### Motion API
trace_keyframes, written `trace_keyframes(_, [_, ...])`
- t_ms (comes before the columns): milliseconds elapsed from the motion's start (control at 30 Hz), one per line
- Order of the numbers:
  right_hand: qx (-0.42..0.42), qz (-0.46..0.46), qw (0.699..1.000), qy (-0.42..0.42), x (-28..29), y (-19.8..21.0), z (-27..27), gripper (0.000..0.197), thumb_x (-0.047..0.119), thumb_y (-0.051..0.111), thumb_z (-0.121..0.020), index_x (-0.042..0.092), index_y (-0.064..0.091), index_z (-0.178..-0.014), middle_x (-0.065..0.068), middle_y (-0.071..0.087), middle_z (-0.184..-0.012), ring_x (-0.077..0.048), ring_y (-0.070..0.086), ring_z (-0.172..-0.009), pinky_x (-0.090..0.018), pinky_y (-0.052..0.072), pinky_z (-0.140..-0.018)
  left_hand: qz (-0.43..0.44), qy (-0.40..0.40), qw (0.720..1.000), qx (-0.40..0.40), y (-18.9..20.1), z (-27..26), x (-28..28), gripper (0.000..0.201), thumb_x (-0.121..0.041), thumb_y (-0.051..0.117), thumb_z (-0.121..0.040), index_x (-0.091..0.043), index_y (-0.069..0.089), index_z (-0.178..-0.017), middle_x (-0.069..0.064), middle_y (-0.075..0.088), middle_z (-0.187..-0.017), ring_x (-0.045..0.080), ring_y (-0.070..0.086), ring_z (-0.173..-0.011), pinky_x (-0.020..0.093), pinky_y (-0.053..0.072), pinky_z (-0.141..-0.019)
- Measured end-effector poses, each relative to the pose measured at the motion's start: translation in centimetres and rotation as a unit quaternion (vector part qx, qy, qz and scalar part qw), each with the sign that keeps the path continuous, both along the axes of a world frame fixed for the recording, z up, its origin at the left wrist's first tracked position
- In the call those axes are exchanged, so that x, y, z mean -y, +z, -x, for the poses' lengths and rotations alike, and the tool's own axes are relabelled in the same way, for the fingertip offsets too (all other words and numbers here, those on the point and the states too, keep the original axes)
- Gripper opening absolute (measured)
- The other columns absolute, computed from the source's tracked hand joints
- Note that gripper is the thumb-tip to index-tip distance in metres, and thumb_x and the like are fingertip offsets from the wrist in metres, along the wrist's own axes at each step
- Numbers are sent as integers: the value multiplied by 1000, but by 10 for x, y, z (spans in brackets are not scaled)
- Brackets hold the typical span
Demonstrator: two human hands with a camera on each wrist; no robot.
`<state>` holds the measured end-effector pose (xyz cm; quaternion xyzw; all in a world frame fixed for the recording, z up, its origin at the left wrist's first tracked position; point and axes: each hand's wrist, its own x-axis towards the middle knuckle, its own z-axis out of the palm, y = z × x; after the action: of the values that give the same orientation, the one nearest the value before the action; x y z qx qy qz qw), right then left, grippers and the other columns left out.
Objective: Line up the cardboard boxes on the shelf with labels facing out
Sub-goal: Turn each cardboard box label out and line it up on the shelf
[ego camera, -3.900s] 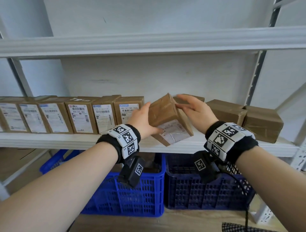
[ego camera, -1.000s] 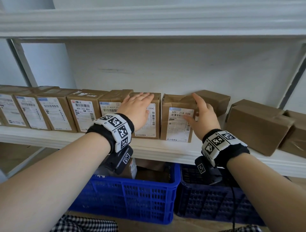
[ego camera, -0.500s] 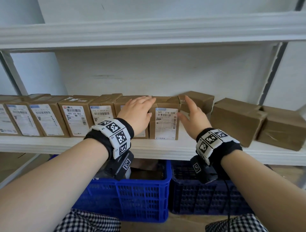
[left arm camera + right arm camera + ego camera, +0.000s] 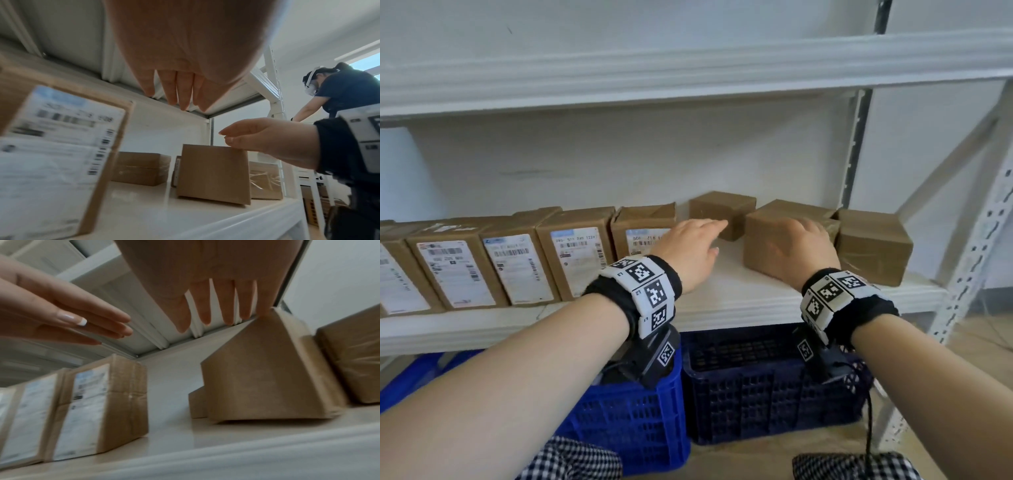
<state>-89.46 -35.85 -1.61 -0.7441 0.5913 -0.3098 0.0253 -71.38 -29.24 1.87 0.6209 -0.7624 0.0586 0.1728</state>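
Note:
A row of several cardboard boxes with white labels facing out fills the left of the white shelf (image 4: 739, 294); the last labelled box (image 4: 643, 233) (image 4: 61, 146) (image 4: 102, 410) ends the row. To its right stand three plain brown boxes with no label showing: a back box (image 4: 722, 209), a middle box (image 4: 763, 260) (image 4: 213, 173) (image 4: 263, 382) and a right box (image 4: 873, 250). My right hand (image 4: 801, 243) (image 4: 257, 136) (image 4: 216, 308) lies over the middle box's top, fingers straight, touching it. My left hand (image 4: 695, 240) (image 4: 82, 313) hovers open over the gap, holding nothing.
An upper shelf (image 4: 688, 68) hangs close above. A perforated upright post (image 4: 859, 144) stands behind the right boxes. Below the shelf sit a blue crate (image 4: 637, 421) and a dark crate (image 4: 756, 387). Another person (image 4: 345, 91) works at a rack further right.
Both hands have left the last labelled box and moved right. My right hand has come onto the middle plain box; my left hand now hovers over the gap.

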Motion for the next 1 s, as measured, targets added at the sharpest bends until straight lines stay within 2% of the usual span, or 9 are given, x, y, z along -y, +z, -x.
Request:
trace_keyframes(100, [-26,20,999,-42,9,-8,22,49,26,51,-92,19,40,-140,-6,31,-152,-26,16,-144,-41,17,-116,-30,-16,999,-20,-5,23,20,51,-19,37,-99,-19,23,-149,1,26,-155,18,20,-144,30,16,-117])
trace_keyframes(267, [8,21,999,-35,28,-18,42,56,24,55,-90,26,37,-142,-8,19,-156,-29,9,-145,-43,21,-115,-81,4,992,-99,-18,49,63,62,-21,42,-99,-12,9,-151,10,16,-157,21,19,-144,30,17,-115])
trace_keyframes(333, [-1,26,997,-75,38,-20,47,61,32,57,-88,30,31,-143,-13,15,-156,-32,6,-145,-47,13,-117,-108,24,983,-146,-23,54,83,67,-23,43,-98,-11,4,-151,13,14,-156,24,22,-143,31,19,-115])
trace_keyframes(400, [-14,11,991,-130,46,-22,52,72,48,58,-84,35,22,-145,-17,8,-156,-36,-1,-145,-54,1,-115,-130,37,972,-190,-29,57,103,72,-24,45,-97,-12,0,-151,15,14,-156,25,25,-142,32,22,-114])
trace_keyframes(467, [-8,-25,988,-155,54,-24,58,84,64,57,-76,39,15,-145,-19,1,-156,-41,-7,-144,-59,-3,-112,-140,43,965,-220,-35,59,118,75,-25,48,-96,-14,-2,-151,16,18,-155,27,29,-140,33,26,-112])
trace_keyframes(567, [-40,-53,986,-156,66,-28,65,89,74,54,-69,39,18,-143,-21,10,-155,-42,0,-144,-63,-4,-112,-138,39,958,-246,-45,66,128,77,-24,49,-95,-17,-3,-151,16,23,-153,28,35,-136,34,30,-109])
trace_keyframes(667, [-46,-41,989,-136,78,-28,68,89,74,54,-67,35,24,-141,-14,33,-146,-38,16,-141,-64,-1,-111,-111,43,961,-248,-52,67,132,76,-24,50,-95,-18,-2,-150,20,39,-141,31,48,-123,35,40,-101])
trace_keyframes(733, [-46,-33,991,-123,84,-27,68,89,74,55,-66,33,28,-140,-10,40,-142,-35,21,-140,-65,1,-111,-102,45,964,-241,-52,65,132,75,-24,49,-95,-18,-1,-150,18,44,-137,30,52,-117,34,43,-97])
trace_keyframes(1000, [-29,-5,995,-100,83,-35,67,87,70,57,-70,31,26,-141,-5,39,-144,-32,18,-142,-64,0,-112,-93,43,967,-233,-55,61,126,72,-24,50,-95,-17,2,-149,14,41,-143,26,53,-119,29,42,-92])
